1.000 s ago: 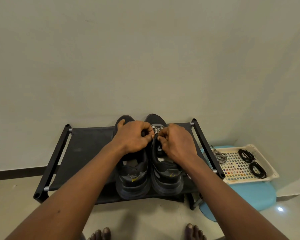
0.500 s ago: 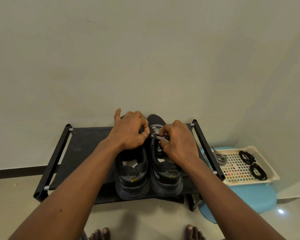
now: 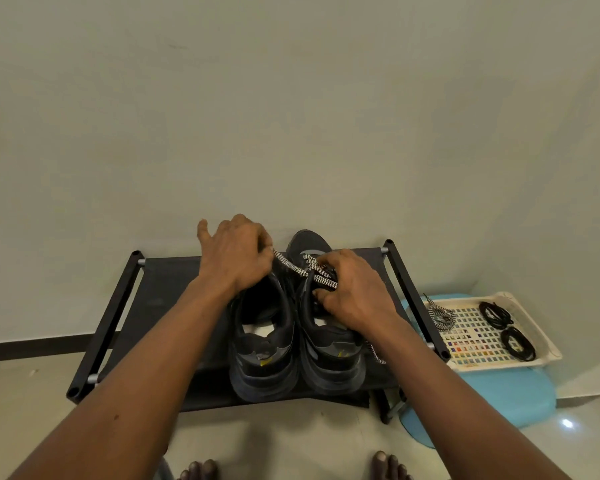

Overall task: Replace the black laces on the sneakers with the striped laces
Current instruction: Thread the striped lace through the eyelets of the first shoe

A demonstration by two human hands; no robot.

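Plain wall backs a low black bench (image 3: 174,289); two black sneakers stand side by side at its middle, heels toward you. Your left hand (image 3: 236,254) pinches one end of a striped lace (image 3: 291,266), taut from the right sneaker (image 3: 329,355); your right hand (image 3: 354,292) grips that lace at the eyelets. Step in hand, likely: lacing this sneaker's upper eyelets. Next, feed the free end through the following eyelet, evenly. Beyond the bench's right edge, a tray (image 3: 548,344) holds a second striped lace (image 3: 439,315) and two coiled black laces (image 3: 496,313). Your hands hide the eyelets themselves.

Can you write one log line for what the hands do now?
step: lacing right sneaker | left hand: pinches striped lace | right hand: grips same lace | black laces: in tray
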